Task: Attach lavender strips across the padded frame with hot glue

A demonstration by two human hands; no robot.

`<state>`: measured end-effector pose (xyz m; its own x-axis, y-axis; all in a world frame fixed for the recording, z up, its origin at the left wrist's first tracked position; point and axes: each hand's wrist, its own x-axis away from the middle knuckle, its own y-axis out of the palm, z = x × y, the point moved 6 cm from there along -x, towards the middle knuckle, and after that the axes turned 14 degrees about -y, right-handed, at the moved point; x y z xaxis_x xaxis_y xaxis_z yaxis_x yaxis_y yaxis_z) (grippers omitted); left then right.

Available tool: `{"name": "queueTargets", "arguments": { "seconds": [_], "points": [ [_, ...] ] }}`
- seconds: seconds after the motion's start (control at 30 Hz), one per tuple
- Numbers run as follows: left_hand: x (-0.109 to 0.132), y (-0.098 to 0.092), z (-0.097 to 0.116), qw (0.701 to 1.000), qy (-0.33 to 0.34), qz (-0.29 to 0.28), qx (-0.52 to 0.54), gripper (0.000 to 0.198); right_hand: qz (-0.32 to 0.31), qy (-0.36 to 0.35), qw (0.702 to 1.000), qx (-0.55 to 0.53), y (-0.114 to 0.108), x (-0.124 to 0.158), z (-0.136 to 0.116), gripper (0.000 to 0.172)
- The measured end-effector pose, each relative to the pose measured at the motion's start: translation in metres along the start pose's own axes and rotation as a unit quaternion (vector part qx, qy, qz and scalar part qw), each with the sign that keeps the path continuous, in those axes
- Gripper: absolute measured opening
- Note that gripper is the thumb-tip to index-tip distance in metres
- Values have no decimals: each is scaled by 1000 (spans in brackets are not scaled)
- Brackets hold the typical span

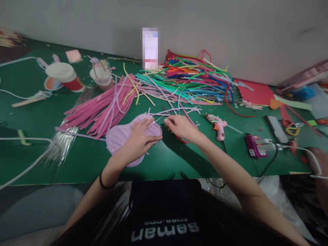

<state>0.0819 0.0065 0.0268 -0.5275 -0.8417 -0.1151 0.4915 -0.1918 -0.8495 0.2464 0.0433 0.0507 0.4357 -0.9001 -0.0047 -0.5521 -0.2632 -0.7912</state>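
Observation:
A flat lilac shape [118, 136] outlined in lilac pipe cleaner lies on the green table [84, 164]. My left hand [139, 138] rests on its right part with fingers flat and spread, pressing it down. My right hand [180, 127] sits just to the right of the shape, fingers curled in a pinch on a thin pale strand [160, 118] that runs toward the shape's upper edge. A pink glue gun [217, 126] lies right of that hand.
Pink pipe cleaners [99, 109] lie heaped at the left, a many-coloured heap [189, 78] at the back. Paper cups [65, 75] stand far left. A purple device [253, 145] with a cable, a phone [275, 128], red paper [256, 91] and scissors [290, 127] lie at the right.

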Motion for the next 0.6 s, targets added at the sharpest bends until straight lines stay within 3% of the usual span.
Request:
{"name": "queueTargets", "arguments": {
  "seconds": [0.13,0.33,0.47,0.6],
  "points": [
    [0,-2,-1,1000,18,16,2,24,-29,53,992,-113,30,9,11,18],
    [5,-10,2,994,49,75,57,21,22,104,945,-308,46,7,6,14],
    [6,-38,8,986,57,141,68,21,95,83,919,-374,29,3,-3,6],
    [-16,-99,9,967,-3,251,42,62,137,-59,947,-284,-26,4,-30,12]
  ]
}}
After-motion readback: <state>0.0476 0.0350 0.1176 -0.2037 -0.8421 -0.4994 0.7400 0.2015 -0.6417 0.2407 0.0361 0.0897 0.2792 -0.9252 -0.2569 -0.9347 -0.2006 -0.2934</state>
